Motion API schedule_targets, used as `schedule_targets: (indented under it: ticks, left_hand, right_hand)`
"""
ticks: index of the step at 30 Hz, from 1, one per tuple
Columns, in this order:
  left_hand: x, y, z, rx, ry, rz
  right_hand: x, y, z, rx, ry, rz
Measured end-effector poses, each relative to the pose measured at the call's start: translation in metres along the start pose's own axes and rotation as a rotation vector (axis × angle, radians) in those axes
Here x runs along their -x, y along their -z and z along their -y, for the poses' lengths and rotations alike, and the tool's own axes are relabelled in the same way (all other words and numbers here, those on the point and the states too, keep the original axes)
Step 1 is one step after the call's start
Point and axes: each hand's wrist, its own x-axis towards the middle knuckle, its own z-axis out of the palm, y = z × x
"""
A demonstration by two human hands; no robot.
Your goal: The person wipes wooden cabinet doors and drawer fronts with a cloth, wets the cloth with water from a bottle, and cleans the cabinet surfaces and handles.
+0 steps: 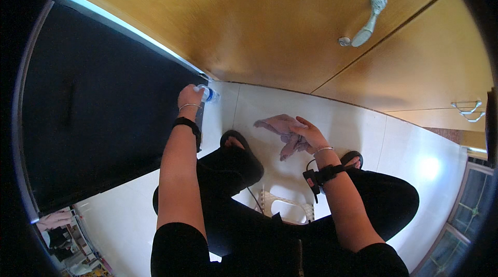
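My left hand grips a clear plastic bottle with a blue label, held near the corner between the dark panel and the wooden cabinet. The fingers wrap its near end, so that part is hidden. In my right hand is a crumpled pinkish-grey cloth, hanging over the floor between my feet. One side of the cloth spreads out to the left, and its lower folds droop under my palm. Both wrists carry a bracelet and a black strap.
Ahead stand wooden cabinet doors with a metal handle jutting out. To the left lies a large black panel with a pale edge. A light plastic stool shows beneath me on the glossy tiled floor. Loaded shelves stand lower left.
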Motion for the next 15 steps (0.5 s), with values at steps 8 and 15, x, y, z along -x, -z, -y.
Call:
schedule_targets:
  ticks: [8, 15]
  left_hand:
    - [-0.035, -0.036, 0.037, -0.035, -0.060, -0.102]
    - [-0.040, -0.038, 0.023, -0.034, 0.004, -0.050]
  right_hand:
    - [0.001, -0.004, 0.014, -0.147, 0.147, 0.211]
    - [0.024, -0.020, 0.039, 0.018, 0.336, -0.042]
